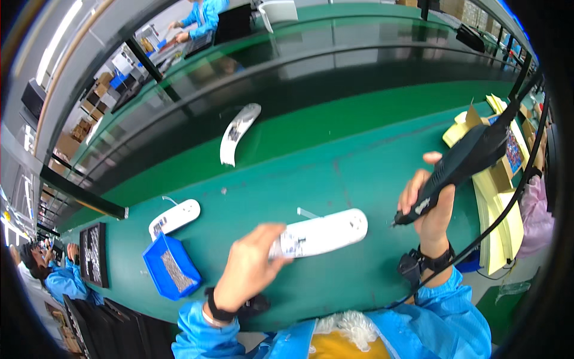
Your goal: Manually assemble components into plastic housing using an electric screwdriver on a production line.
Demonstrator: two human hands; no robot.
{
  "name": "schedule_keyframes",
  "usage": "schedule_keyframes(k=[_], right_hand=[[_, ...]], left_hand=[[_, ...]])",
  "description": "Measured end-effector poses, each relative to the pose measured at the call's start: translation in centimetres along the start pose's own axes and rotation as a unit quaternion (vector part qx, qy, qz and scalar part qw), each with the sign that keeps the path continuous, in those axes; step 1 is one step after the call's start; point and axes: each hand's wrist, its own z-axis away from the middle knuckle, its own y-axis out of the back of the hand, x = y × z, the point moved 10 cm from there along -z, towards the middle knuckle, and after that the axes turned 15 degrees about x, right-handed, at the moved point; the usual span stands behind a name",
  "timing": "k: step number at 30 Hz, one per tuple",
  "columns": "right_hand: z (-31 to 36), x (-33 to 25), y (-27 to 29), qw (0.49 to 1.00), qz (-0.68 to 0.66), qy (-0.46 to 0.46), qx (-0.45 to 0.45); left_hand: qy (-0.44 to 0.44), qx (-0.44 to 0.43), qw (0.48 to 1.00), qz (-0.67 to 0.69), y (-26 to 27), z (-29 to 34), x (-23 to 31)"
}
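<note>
My left hand [246, 263] is closed on the near-left end of a long white plastic housing [330, 232] with rounded ends, which lies tilted on the green bench. A short pale strip sticks up from its far edge. In my right hand [435, 209] is a black corded electric screwdriver [457, 166], held to the right of the housing with its tip pointing left and down, apart from the housing. Left of my left hand, a blue bin [154, 269] holds small metal parts, likely screws. Behind it lies a similar white housing [179, 216].
Another white housing [239, 133] rests toward the far side. A black tray [94, 254] lies at the far left. Yellow cartons [499, 221] stand at the right; the screwdriver's black cable [495, 224] runs past them. Co-workers [206, 18] sit across the line and at left [63, 278].
</note>
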Motion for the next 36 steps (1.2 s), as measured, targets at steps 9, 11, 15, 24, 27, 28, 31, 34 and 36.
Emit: schedule_keyframes(k=[9, 11, 15, 24, 27, 28, 31, 34, 36], right_hand=[[2.0, 0.7, -3.6, 0.997, 0.033, 0.002, -0.071], [2.4, 0.8, -3.5, 0.997, 0.032, -0.011, -0.067], [3.4, 0.6, -4.1, 0.995, 0.051, -0.02, -0.087], [3.7, 0.7, -4.2, 0.989, 0.118, -0.005, -0.086], [3.7, 1.3, -4.5, 0.988, 0.116, -0.016, -0.096], [3.7, 1.4, -4.4, 0.989, 0.119, -0.013, -0.087], [3.7, 1.6, -4.6, 0.989, 0.128, -0.009, -0.069], [3.7, 1.7, -5.1, 0.987, 0.152, -0.008, -0.043], [3.6, 1.5, -4.6, 0.985, 0.169, -0.009, -0.025]], left_hand=[[0.045, 0.137, 0.986, -0.087, 5.1, 8.5, -1.5], [0.103, 0.296, 0.924, -0.221, 12.8, 10.8, -6.4], [0.22, 0.295, 0.868, -0.335, 18.5, 15.0, -16.3], [0.278, 0.127, 0.892, -0.333, 13.6, 15.0, -19.0], [0.225, 0.193, 0.897, -0.328, 14.3, 14.4, -17.4], [0.218, 0.203, 0.896, -0.328, 14.4, 14.3, -17.0], [0.21, 0.219, 0.894, -0.33, 14.7, 14.5, -17.1], [0.198, 0.232, 0.899, -0.315, 14.7, 14.4, -16.7], [0.185, 0.239, 0.905, -0.298, 14.6, 14.1, -16.2]])
